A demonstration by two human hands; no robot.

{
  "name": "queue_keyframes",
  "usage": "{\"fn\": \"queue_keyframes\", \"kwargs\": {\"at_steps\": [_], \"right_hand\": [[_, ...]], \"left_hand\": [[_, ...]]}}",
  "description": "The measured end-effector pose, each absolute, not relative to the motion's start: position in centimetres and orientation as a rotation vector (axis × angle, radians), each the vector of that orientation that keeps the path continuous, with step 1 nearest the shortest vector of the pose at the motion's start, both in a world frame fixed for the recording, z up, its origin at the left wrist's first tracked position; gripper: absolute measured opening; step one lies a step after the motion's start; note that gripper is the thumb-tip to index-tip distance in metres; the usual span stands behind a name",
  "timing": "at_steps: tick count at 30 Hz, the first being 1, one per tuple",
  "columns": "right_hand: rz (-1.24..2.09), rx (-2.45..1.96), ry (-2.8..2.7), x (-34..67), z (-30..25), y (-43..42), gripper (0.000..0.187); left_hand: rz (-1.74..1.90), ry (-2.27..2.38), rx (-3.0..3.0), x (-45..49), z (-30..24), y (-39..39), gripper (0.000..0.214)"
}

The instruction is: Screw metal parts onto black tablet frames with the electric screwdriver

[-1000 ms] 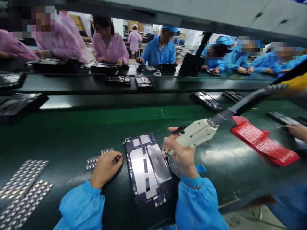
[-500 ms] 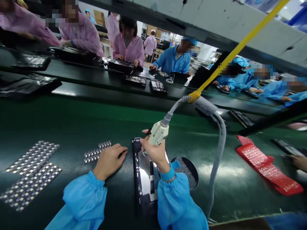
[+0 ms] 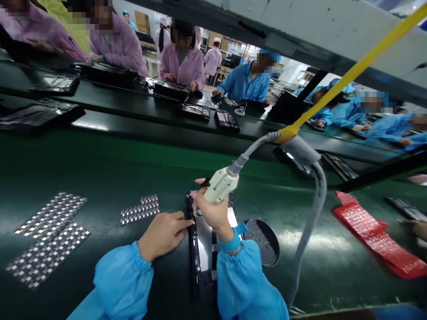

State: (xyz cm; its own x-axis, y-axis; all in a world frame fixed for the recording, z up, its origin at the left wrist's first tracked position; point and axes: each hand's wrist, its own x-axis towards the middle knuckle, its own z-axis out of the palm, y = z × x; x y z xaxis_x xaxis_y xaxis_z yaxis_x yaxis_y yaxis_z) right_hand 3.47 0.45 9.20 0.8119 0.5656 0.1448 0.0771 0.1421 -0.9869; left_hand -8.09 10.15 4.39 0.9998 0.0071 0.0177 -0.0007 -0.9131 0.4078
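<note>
My right hand (image 3: 213, 213) is wrapped round a pale green electric screwdriver (image 3: 220, 184), held tilted over an opened black electronic device. The tool's tip is mostly hidden by my fingers. The device (image 3: 204, 249) lies lengthwise before me, with a silvery panel inside a dark frame; my right forearm covers part of it. On its left edge, the outstretched index fingertip of my left hand (image 3: 165, 235) rests, the thumb lower and nothing visible between them. A round dark dish (image 3: 278, 249) with a grey, dotted inside is beside my right wrist.
Sheets of small pale-spotted pieces (image 3: 50, 255) lie at left, a smaller sheet (image 3: 140, 211) nearer my left hand. A grey cable (image 3: 308, 231) hangs from a yellow strap (image 3: 347, 80). Red bubble wrap (image 3: 373, 235) lies right. Co-workers sit beyond a belt (image 3: 140, 100) carrying devices.
My left hand has moved right, from the bare table to the device's left edge. My right hand keeps the screwdriver over the device. The view has shifted slightly.
</note>
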Motion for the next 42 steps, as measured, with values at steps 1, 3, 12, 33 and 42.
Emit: {"fn": "queue_keyframes", "kwargs": {"at_steps": [1,3,12,33,42], "right_hand": [[0.390,-1.404,-0.569,3.3,9.0,0.7,0.029],[0.395,-1.413,-0.577,3.2,8.6,0.9,0.029],[0.397,-1.430,-0.584,3.4,7.7,1.1,0.028],[0.376,-1.470,-0.648,3.2,7.2,1.4,0.030],[0.389,-1.441,-0.673,3.3,7.3,1.5,0.026]], "left_hand": [[0.019,0.009,2.721,-8.1,4.4,10.1,0.036],[0.016,0.013,2.717,-8.1,4.5,10.1,0.035],[0.029,0.013,2.740,-8.2,4.4,10.0,0.036],[0.155,0.200,2.507,-8.6,5.4,12.8,0.030],[0.525,0.405,2.218,-8.7,4.7,13.0,0.027]]}}
